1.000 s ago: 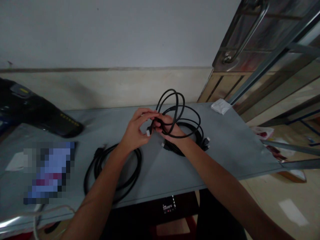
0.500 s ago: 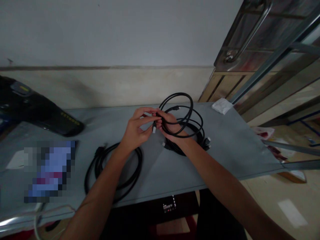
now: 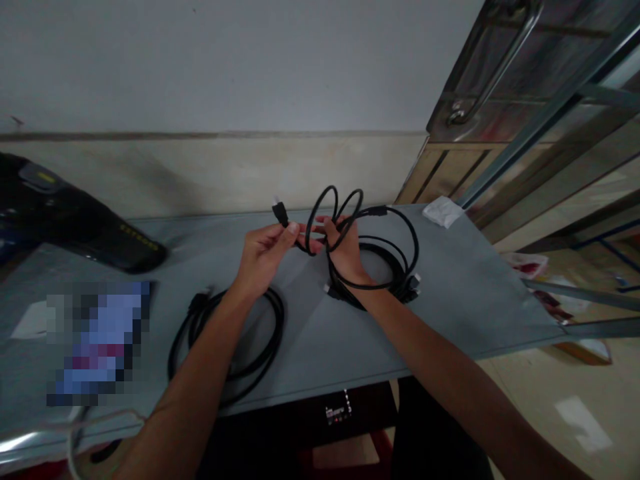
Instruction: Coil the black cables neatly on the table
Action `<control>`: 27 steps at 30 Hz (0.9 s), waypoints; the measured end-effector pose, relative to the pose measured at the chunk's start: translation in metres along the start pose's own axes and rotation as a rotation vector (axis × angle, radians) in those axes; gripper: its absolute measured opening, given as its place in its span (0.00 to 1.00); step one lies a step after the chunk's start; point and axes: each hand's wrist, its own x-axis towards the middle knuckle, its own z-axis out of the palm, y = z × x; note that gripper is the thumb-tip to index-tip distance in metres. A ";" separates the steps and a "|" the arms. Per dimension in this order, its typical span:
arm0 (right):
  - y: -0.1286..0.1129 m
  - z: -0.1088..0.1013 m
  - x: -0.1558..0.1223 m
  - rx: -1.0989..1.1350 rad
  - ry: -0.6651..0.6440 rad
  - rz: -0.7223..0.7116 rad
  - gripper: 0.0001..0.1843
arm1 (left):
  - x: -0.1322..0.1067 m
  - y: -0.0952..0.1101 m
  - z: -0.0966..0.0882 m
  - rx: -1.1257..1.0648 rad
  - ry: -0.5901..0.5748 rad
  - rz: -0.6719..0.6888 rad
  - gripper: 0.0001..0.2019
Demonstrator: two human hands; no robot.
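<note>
My left hand pinches a black cable just behind its plug, which points up and away toward the wall. My right hand is closed around the loops of that same cable, and its fingertips come close to my left hand. Loose loops stand up between the hands and hang over the right wrist. Beneath the right hand lies a coiled bundle of black cable with several plugs sticking out. Partly behind my left forearm, another black cable coil rests on the table.
A black handheld device lies at the table's left, beside a blurred-out blue object. A crumpled white tissue sits near the far right corner. The wall borders the back; a metal frame rises at right.
The plug has swung from pointing down between the hands to pointing up past my left hand. My left hand has shifted slightly left, and the held loops have changed shape.
</note>
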 end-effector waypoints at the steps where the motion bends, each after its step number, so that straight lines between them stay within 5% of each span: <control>1: 0.000 -0.001 0.000 -0.065 0.045 -0.082 0.19 | 0.000 0.000 0.002 -0.055 -0.019 -0.035 0.20; 4: 0.002 -0.002 0.000 -0.326 0.132 -0.333 0.13 | 0.001 0.002 0.006 -0.143 -0.047 -0.077 0.22; 8: 0.011 -0.003 0.003 -0.557 0.101 -0.482 0.06 | 0.006 0.007 0.005 -0.249 0.002 -0.171 0.20; 13: 0.024 -0.006 0.009 -0.647 0.035 -0.473 0.08 | 0.012 0.016 -0.005 -0.523 0.142 -0.372 0.24; 18: 0.023 -0.005 0.009 -0.664 -0.011 -0.460 0.16 | 0.016 0.019 -0.017 -0.656 0.278 -0.387 0.21; 27: 0.011 0.003 -0.003 -0.555 -0.052 -0.347 0.28 | 0.015 0.016 -0.031 -0.686 0.184 -0.303 0.14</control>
